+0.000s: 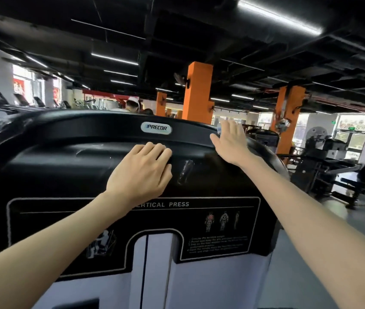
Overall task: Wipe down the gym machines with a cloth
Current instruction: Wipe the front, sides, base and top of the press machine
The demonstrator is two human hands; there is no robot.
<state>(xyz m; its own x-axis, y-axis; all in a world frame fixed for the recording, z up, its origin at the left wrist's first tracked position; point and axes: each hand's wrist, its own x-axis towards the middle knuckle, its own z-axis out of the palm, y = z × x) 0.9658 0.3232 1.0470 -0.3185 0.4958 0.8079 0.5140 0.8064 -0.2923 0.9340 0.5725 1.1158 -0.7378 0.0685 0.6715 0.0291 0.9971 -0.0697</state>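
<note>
Head: right hand (230, 142) presses cloth (219, 129) — machine shroud (65, 168) runs left-right.

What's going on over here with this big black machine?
A person is wiping a Precor vertical press machine. Their right hand, fingers straight, presses a pale cloth against the upper right edge of the black top cover. Only a small bit of the cloth shows past the fingers. Their left hand rests on the middle of the cover, fingers hooked over a ridge. More gym equipment stands behind on the right.
</note>
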